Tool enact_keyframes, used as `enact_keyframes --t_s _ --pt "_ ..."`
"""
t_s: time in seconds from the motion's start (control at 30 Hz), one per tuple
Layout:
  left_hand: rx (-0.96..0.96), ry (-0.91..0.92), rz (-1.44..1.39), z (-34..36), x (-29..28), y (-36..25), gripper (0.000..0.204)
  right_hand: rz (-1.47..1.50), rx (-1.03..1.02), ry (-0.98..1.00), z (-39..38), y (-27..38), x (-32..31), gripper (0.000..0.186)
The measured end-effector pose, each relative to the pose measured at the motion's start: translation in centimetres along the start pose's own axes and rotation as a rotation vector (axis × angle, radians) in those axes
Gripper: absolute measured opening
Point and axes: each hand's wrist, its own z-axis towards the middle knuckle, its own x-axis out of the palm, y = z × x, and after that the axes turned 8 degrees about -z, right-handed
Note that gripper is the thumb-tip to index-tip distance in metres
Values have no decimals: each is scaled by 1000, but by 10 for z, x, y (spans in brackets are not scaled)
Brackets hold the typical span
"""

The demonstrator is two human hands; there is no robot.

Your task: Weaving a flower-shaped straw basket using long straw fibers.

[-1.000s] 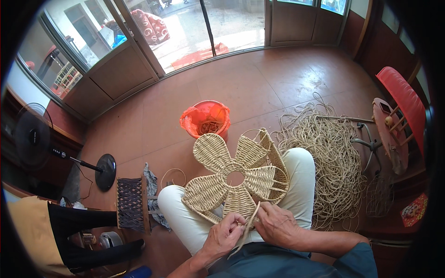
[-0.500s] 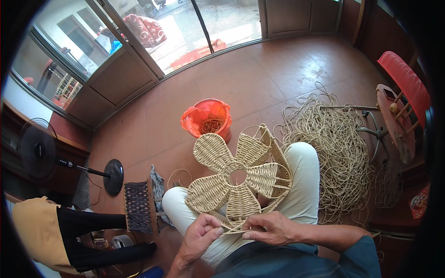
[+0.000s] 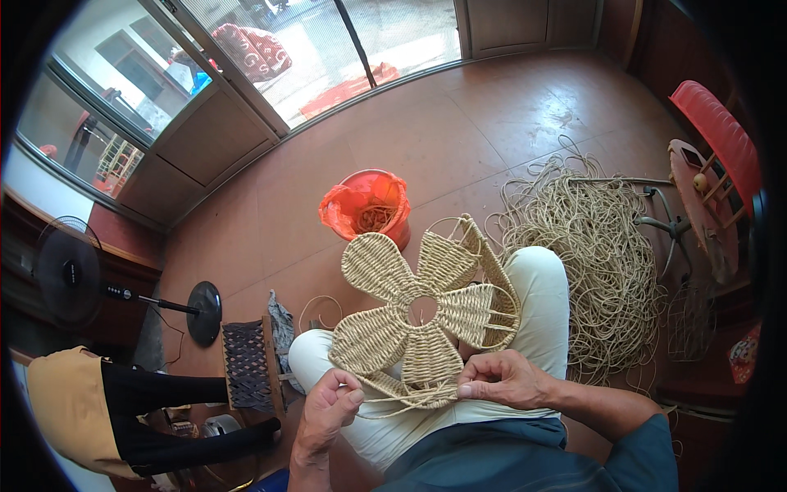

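Note:
Across my lap lies a flower-shaped woven straw-cord piece with several petals and a round hole in its middle. A curved woven side band rises along its right edge. My left hand is closed, thumb and fingertips pinching a loose cord left of the lowest petal. From there, strands stretch right along the petal's lower edge to my right hand. Its fingertips are pinched together at the edge of the weave, on the cord there. Its curled fingers partly hide the grip.
A red bucket with an orange bag liner stands ahead. Loose cord lies in a large heap at right, near a red chair. At left are a standing fan, a woven-seat stool and a person in tan and black clothing.
My hands have moved apart, the left going left, the right going right and slightly up. More of the cord between them now shows.

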Motion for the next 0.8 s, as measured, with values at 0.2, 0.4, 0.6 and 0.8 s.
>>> enact_keyframes --t_s 0.2,0.4,0.6,0.8 --pt "-21 43 -42 6 -16 1 21 195 11 -6 -1 3 -17 24" --pt "-12 65 -32 8 -21 1 22 225 30 -50 -6 2 -31 20" --pt "11 38 20 8 -22 10 19 218 41 -91 -20 -2 -41 18" --pt "134 -32 134 9 -16 5 14 100 65 -247 -25 18 -45 13"
